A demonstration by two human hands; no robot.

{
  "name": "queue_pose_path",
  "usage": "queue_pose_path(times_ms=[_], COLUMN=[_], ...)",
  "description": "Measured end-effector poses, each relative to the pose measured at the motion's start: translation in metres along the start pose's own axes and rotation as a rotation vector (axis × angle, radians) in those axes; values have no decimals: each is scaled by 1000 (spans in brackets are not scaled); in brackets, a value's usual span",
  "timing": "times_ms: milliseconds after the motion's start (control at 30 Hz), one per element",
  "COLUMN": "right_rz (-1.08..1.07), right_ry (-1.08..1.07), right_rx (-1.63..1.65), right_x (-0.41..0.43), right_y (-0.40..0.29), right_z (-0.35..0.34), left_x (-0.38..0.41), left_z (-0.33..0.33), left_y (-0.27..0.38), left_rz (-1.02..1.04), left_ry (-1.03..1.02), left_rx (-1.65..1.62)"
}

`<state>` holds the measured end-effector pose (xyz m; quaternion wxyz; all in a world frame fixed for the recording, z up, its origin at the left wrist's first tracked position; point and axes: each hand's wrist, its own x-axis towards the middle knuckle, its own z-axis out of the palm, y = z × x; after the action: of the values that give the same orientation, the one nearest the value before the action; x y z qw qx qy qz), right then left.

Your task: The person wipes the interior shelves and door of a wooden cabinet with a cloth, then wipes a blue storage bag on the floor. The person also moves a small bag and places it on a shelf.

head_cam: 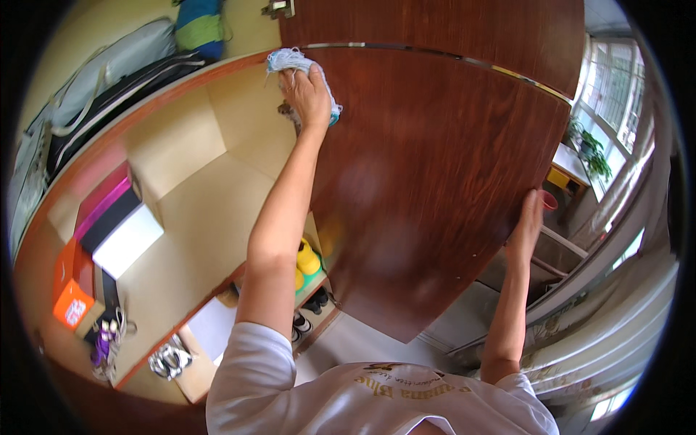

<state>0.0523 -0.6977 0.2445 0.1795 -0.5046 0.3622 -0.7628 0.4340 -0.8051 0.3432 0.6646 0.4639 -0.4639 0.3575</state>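
Observation:
My left hand (310,98) holds a fringed white and light-blue cloth (296,58) against the upper hinge-side corner of a dark wood-grain cabinet door (413,163). Part of the cloth hangs along the outer side of the hand. Below it, a metal hinge (285,110) is partly covered by the wrist. My right hand (527,223) grips the opposite, free edge of the same door, its fingers mostly hidden behind the panel. The door stands swung out from a pale-lined cabinet (212,201) on the left.
Shoe boxes (128,239) and an orange box (73,296) sit on the cabinet shelf, near purple cords (103,342). Yellow shoes (308,258) stand lower down. Bags (119,60) lie on top. Another door panel (435,38) is above. A curtain (598,331) hangs at right.

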Motion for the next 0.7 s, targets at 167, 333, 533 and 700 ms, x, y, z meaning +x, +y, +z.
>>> queue_pose_path(times_ms=[167, 333, 533, 700], right_rz=[1, -38, -79, -137], right_ry=[83, 139, 177, 203], right_rx=[-12, -60, -233, -238], right_x=[0, -20, -74, -95], right_y=[22, 2, -33, -57], right_z=[12, 12, 0, 7], left_x=[-61, -72, 13, 72], left_z=[12, -18, -11, -12], left_y=[50, 94, 39, 22], left_rz=[162, 316, 58, 104], left_ry=[-265, -336, 39, -11], left_rx=[115, -222, -342, -428])
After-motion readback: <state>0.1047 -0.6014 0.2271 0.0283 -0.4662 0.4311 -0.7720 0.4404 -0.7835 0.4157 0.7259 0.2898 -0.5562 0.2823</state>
